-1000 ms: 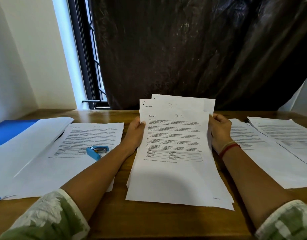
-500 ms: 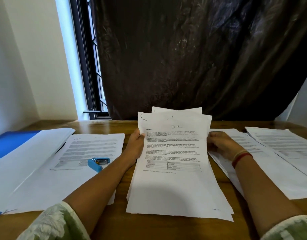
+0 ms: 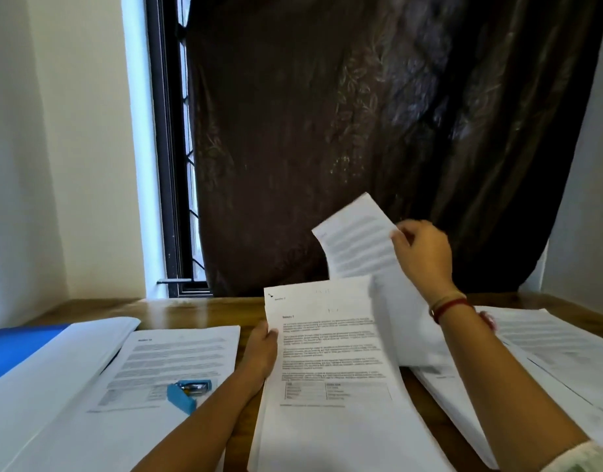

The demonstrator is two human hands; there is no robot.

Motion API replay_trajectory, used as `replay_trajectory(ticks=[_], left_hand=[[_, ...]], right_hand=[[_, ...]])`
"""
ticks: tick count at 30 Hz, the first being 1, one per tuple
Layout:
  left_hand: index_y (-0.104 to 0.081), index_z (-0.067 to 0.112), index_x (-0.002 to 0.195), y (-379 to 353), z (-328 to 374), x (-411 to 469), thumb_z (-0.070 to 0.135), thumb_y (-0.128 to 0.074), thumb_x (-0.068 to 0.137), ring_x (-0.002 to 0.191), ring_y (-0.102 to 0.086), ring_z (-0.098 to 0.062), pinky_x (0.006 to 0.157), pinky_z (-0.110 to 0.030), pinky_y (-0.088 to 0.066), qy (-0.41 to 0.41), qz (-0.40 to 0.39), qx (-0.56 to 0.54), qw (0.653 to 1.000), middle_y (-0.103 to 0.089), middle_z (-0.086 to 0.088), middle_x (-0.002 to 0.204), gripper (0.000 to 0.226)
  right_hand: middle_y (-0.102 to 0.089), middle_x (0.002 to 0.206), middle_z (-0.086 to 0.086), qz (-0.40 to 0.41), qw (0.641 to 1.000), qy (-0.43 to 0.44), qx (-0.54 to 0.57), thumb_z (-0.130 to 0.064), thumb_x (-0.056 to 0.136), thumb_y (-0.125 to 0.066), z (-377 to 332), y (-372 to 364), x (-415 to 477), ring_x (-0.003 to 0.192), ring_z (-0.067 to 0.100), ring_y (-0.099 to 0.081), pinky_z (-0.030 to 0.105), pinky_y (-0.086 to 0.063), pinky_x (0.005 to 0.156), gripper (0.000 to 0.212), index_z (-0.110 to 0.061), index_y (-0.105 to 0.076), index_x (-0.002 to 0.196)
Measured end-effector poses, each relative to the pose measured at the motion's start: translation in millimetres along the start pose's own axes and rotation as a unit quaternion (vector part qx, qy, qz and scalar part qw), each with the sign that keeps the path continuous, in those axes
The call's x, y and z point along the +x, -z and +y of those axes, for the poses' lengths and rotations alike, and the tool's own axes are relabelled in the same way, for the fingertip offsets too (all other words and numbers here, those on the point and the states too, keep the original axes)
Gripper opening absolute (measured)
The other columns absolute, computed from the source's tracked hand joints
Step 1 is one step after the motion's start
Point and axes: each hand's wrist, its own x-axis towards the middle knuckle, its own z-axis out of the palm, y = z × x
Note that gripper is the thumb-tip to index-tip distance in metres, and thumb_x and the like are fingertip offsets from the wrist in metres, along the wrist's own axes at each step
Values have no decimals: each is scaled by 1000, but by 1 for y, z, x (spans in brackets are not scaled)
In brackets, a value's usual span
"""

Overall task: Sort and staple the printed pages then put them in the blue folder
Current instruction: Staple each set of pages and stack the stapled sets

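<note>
Gripping the printed pages [image 3: 330, 386] at their left edge, the left hand [image 3: 262, 352] steadies them while the right hand [image 3: 422, 253] pinches one sheet [image 3: 357, 240] lifted above them, probably for sorting. The blue folder [image 3: 17, 349] lies far left, partly under papers [image 3: 55, 376].

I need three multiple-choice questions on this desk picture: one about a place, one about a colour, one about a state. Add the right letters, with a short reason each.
1. Where does the stapler lie? A) on the printed page left of the left hand B) on the windowsill C) on the floor
2. What colour is the folder? A) red B) blue C) green
3. What does the right hand do? A) hangs idle B) holds the stapler C) holds one sheet above the stack
Key: 1 A, it rests on that page's text; 2 B, a blue corner shows far left; 3 C, fingers pinch the raised sheet.
</note>
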Motion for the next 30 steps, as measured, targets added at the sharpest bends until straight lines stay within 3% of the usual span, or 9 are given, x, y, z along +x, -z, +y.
replay_trajectory(ticks=[4, 8, 12, 15, 17, 19, 24, 27, 30], left_hand=[[-50, 19, 119, -1, -2, 0, 17, -37, 104, 83, -61, -9, 59, -18, -44, -15, -12, 13, 1000, -59, 8, 98, 20], [-50, 22, 109, 1, -1, -3, 18, -39, 104, 80, -62, -10, 58, -17, -44, -7, -11, 10, 1000, -61, 7, 98, 13], [-46, 30, 95, 1, 3, -8, 19, -40, 103, 74, -59, -7, 54, -14, -41, -10, -11, -1, 1000, -56, 13, 87, 16], [-52, 23, 96, 2, -1, -6, 16, -40, 103, 77, -63, -13, 57, -19, -46, 0, -11, -11, 1000, -63, 1, 90, 15], [-61, 13, 104, 2, -9, 4, 21, -46, 101, 87, -67, -21, 71, -33, -56, -8, -10, -26, 1000, -69, -11, 101, 17], [-64, 16, 107, 0, -41, 36, 31, -53, 94, 95, -68, -23, 86, -47, -56, -22, -16, -26, 999, -70, -8, 106, 23], [-53, 13, 104, 4, -6, -5, 18, -42, 101, 100, -57, -18, 97, -44, -49, -20, -16, -56, 998, -59, 3, 105, 12], [-60, 2, 110, 2, -6, -1, 19, -48, 100, 92, -67, -17, 77, -31, -57, -31, -4, -43, 999, -68, -10, 108, 23], [-63, 10, 109, -1, -9, 4, 27, -47, 101, 83, -67, -12, 62, -17, -50, -17, 2, -29, 999, -70, -1, 104, 24]], right_hand=[[-64, 103, 7, 63, 987, 149, -3, -25, 96, -57, -53, 16, 25, 87, 15, -58, 22, -43, 76, 23, -9, -69, 106], [-63, 95, 1, 118, 974, 176, 80, -24, 94, -58, -86, 30, 37, 83, 9, -57, 11, -41, 70, 18, -10, -69, 97], [-69, 90, 2, 130, 963, 98, 214, -22, 92, -61, -94, 47, 51, 80, 11, -64, 19, -52, 72, 12, -13, -69, 90], [-72, 91, 12, 66, 947, 24, 313, -20, 90, -64, -79, 55, 50, 86, 26, -69, 36, -58, 78, 16, -5, -70, 92], [-72, 93, 16, 18, 941, -26, 338, -18, 92, -63, -62, 52, 39, 89, 32, -69, 42, -58, 80, 19, 0, -69, 95], [-72, 91, 19, -19, 930, -91, 357, -16, 93, -62, -43, 38, 20, 88, 36, -69, 47, -58, 79, 18, 1, -68, 91], [-72, 89, 19, -110, 883, -280, 362, -15, 93, -62, 9, -11, -31, 80, 35, -71, 50, -58, 78, 12, -5, -64, 85], [-70, 98, 25, -139, 862, -342, 348, -10, 92, -61, 40, -32, -62, 90, 41, -68, 54, -55, 85, 10, 0, -62, 90], [-67, 103, 29, -162, 851, -360, 345, -6, 91, -57, 60, -43, -81, 97, 46, -64, 52, -54, 87, 17, 8, -59, 101]])
